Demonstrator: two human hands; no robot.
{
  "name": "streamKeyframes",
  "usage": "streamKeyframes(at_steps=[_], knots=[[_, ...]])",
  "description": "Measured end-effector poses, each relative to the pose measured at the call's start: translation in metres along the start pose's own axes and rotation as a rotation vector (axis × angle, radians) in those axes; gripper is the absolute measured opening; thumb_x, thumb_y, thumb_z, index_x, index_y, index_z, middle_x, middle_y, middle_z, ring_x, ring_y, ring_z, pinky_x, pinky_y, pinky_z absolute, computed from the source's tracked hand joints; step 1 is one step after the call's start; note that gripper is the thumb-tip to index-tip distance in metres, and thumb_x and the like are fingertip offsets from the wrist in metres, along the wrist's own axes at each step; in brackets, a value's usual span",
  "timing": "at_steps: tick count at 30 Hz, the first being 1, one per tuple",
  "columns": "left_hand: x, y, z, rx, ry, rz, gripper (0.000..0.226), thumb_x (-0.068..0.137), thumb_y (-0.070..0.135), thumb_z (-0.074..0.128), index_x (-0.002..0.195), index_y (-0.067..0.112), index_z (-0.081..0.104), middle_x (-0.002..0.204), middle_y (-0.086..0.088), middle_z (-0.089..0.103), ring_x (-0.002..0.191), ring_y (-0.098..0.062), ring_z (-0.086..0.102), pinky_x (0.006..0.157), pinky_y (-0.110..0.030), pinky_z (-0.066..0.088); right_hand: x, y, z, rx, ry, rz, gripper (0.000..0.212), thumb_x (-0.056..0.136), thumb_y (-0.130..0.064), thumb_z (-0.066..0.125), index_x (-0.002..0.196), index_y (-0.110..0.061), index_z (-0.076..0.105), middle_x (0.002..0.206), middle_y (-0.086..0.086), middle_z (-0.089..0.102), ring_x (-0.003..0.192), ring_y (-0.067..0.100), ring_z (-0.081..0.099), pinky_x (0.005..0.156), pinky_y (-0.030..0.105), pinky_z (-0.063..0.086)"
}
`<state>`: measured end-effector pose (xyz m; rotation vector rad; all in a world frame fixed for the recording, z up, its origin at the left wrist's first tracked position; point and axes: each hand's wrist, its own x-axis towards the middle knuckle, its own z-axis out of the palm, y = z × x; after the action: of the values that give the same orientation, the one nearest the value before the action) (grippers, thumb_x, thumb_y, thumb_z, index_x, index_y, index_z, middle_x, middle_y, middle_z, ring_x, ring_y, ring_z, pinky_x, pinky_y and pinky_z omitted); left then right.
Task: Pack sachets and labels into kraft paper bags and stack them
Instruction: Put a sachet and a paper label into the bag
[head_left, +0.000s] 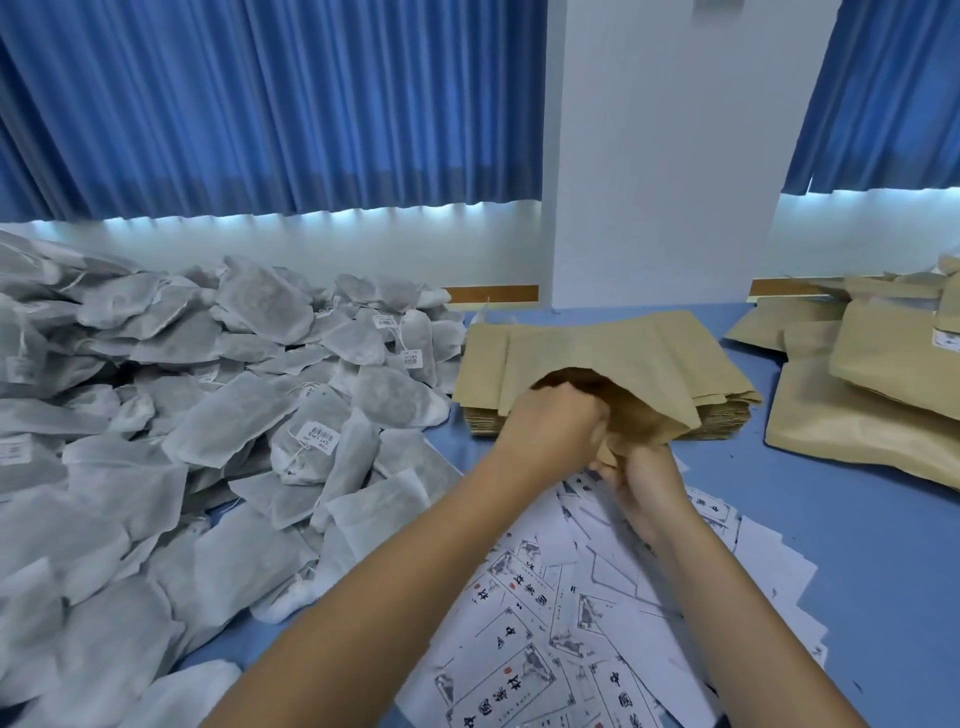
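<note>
A blue table (857, 545) carries everything. Both hands meet at the mouth of one kraft bag (623, 353), which lies with its closed end pointing to the far edge, on top of a stack of flat bags (480, 364) at the middle of the far side.

The left hand (550, 421) is at the bag's dark open mouth, with its fingers curled and its knuckles against the upper lip. I cannot tell whether they hold the rim or something inside, because the fingertips are hidden. The right hand (644, 483) sits just below, with its fingers bent round the crumpled lower lip of the mouth, gripping the paper. The two hands are almost touching.

A big heap of grey-white sachets (208, 415) covers the left side of the table from near edge to far edge; several carry small barcode tags on strings. Loose white labels (519, 649) with black characters and red seals are spread along the near edge, under both forearms. At the right edge lie plump filled bags (857, 415), overlapping one another.

Beyond the table hang blue curtains (260, 104), with a white pillar (665, 156) between them.
</note>
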<state>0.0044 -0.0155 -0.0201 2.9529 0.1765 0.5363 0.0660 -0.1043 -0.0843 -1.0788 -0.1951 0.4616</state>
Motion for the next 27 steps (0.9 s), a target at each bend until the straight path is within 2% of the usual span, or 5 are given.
streamKeyframes(at_steps=[4,8,17,22,27], knots=[[-0.044,-0.049,0.007,0.214,0.542,-0.298,0.021,0.08,0.022,0.041,0.075,0.013,0.059,0.073,-0.007,0.057,0.068,-0.026,0.054,0.054,-0.032,0.04,0.001,0.003,0.003,-0.051,-0.013,0.052,0.024,0.099,0.003,0.034,0.087,0.003,0.054,0.055,0.007,0.067,0.051,0.014,0.065,0.05,0.016,0.052],[-0.058,-0.097,0.023,0.273,-0.15,-0.999,0.077,0.087,0.063,0.043,0.147,0.021,0.021,0.149,-0.018,0.022,0.138,-0.043,0.014,0.096,-0.062,0.034,0.001,0.008,0.005,-0.082,-0.02,0.066,0.025,0.1,0.001,0.036,0.085,0.003,0.055,0.056,0.006,0.068,0.053,0.014,0.066,0.055,0.017,0.055],[-0.049,-0.101,0.039,0.408,-0.08,-0.428,0.093,0.072,0.042,0.073,0.145,0.02,0.019,0.146,-0.02,0.021,0.124,-0.035,0.032,0.098,-0.037,0.033,-0.003,0.006,0.005,-0.058,0.005,0.078,0.02,0.1,0.001,0.037,0.089,0.004,0.054,0.075,0.016,0.063,0.056,0.019,0.066,0.054,0.019,0.055],[-0.054,-0.114,0.051,0.238,-0.177,-0.732,0.122,0.068,0.074,0.062,0.151,0.021,-0.01,0.146,-0.03,0.023,0.133,-0.042,0.028,0.11,-0.048,0.022,-0.002,0.005,0.003,-0.073,-0.004,0.084,0.021,0.1,0.0,0.037,0.091,0.005,0.055,0.06,0.01,0.068,0.057,0.017,0.067,0.054,0.018,0.054],[-0.047,-0.119,0.052,0.283,0.12,-0.531,0.09,0.078,0.055,0.062,0.149,0.03,0.012,0.118,-0.009,0.051,0.105,-0.03,0.052,0.086,-0.041,0.04,-0.001,0.006,0.003,-0.07,0.009,0.069,0.017,0.1,0.0,0.038,0.101,0.006,0.054,0.065,0.011,0.068,0.057,0.015,0.068,0.053,0.018,0.053]])
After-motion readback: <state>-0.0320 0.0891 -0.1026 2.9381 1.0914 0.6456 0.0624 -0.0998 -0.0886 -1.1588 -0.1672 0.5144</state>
